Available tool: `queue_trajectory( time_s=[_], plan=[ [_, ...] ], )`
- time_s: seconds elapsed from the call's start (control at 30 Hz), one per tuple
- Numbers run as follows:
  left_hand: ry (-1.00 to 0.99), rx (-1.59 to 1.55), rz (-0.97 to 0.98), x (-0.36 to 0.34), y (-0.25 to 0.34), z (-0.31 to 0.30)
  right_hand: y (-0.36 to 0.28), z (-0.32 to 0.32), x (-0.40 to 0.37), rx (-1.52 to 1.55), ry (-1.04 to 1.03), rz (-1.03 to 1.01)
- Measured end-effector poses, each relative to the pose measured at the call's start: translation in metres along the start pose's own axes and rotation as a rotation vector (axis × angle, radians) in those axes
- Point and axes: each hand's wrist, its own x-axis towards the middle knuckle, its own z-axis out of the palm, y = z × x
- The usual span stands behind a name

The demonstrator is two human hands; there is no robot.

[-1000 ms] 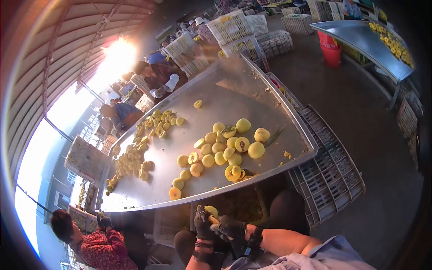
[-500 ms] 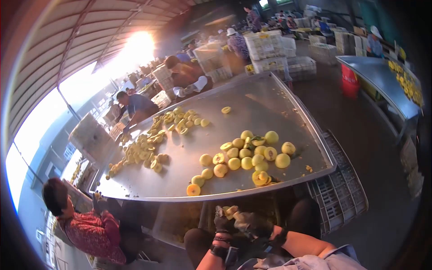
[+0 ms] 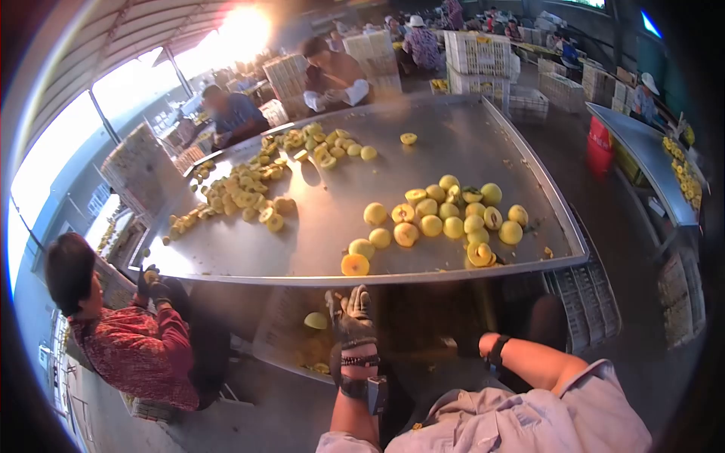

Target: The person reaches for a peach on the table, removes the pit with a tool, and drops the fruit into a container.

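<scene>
My left hand (image 3: 353, 315), in a dark glove, is just below the near edge of the metal table (image 3: 423, 281), its fingers stretched out and no fruit in it. To its left a pale yellow-green fruit piece (image 3: 316, 320) shows above a crate (image 3: 283, 343) with more fruit. My right hand (image 3: 467, 346) is lower and to the right, dark against shadow; its fingers and anything in them cannot be made out. Whole and cut yellow fruits (image 3: 431, 225) lie on the table in front of me.
A larger pile of cut fruit (image 3: 245, 189) lies at the table's left. A person in red (image 3: 132, 351) sits at left; two people (image 3: 234, 113) work at the far side. Slatted crate (image 3: 585, 298) at right, stacked crates (image 3: 477, 64) behind, another metal table (image 3: 642, 162) far right.
My hands were together around a piece of fruit; they are now apart. The left has opened, and the right has moved away to the right. The view has shifted.
</scene>
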Motion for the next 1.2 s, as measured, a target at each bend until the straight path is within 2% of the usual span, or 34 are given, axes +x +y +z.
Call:
queue_trajectory(
  time_s=[0.03, 0.1, 0.17, 0.23, 0.27, 0.33, 0.43, 0.47, 0.57, 0.7, 0.73, 0.87, 0.97, 1.0, 1.03, 1.1, 1.13, 1.2],
  plan=[
    [-0.033, 0.052, -0.045, -0.007, -0.001, 0.006, -0.002, -0.002, 0.002, -0.019, 0.021, -0.042],
    [-0.074, 0.131, -0.067, 0.003, -0.007, 0.006, -0.132, -0.083, -0.006, -0.052, 0.033, -0.081],
    [-0.092, 0.211, 0.002, -0.014, -0.013, 0.036, -0.153, -0.110, 0.020, -0.231, -0.012, 0.226],
    [-0.195, 0.113, -0.141, -0.002, -0.024, 0.028, -0.144, -0.123, 0.043, -0.566, 0.476, -0.410],
    [-0.249, 0.061, -0.206, 0.004, -0.030, 0.024, -0.146, -0.134, 0.057, -0.512, 0.475, -0.272],
    [-0.224, 0.190, -0.205, -0.001, -0.042, 0.027, -0.183, -0.164, 0.090, -0.399, 0.471, -0.007],
    [-0.194, 0.412, -0.126, -0.007, -0.050, 0.035, -0.162, -0.172, 0.166, -0.412, 0.483, -0.176],
    [-0.184, 0.498, -0.088, -0.007, -0.051, 0.037, -0.158, -0.174, 0.189, -0.491, 0.421, -0.139],
    [-0.180, 0.482, -0.051, -0.005, -0.052, 0.038, -0.152, -0.173, 0.239, -0.600, 0.337, -0.028],
    [-0.192, 0.470, -0.066, -0.001, -0.053, 0.036, -0.162, -0.177, 0.252, -0.595, 0.061, 0.054],
    [-0.199, 0.484, -0.063, 0.000, -0.053, 0.036, -0.154, -0.173, 0.255, -0.541, 0.118, 0.046],
    [-0.225, 0.478, -0.086, -0.005, -0.053, 0.041, -0.155, -0.182, 0.231, -0.601, 0.092, 0.046],
    [-0.238, 0.473, -0.094, -0.010, -0.053, 0.044, -0.161, -0.189, 0.209, -0.420, 0.116, 0.070],
    [-0.240, 0.474, -0.094, -0.010, -0.054, 0.043, -0.159, -0.187, 0.201, -0.363, 0.200, -0.003],
    [-0.244, 0.476, -0.095, -0.010, -0.056, 0.042, -0.165, -0.186, 0.187, -0.219, 0.227, -0.027],
    [-0.392, 0.195, -0.166, 0.001, -0.066, 0.024, -0.182, -0.187, 0.150, 0.064, 0.280, -0.085],
    [-0.467, 0.054, -0.199, 0.005, -0.068, 0.021, -0.189, -0.186, 0.131, 0.322, 0.249, -0.120],
    [-0.414, -0.051, -0.364, -0.035, -0.048, 0.078, -0.195, -0.175, 0.099, 0.793, 0.220, -0.201]
  ],
)
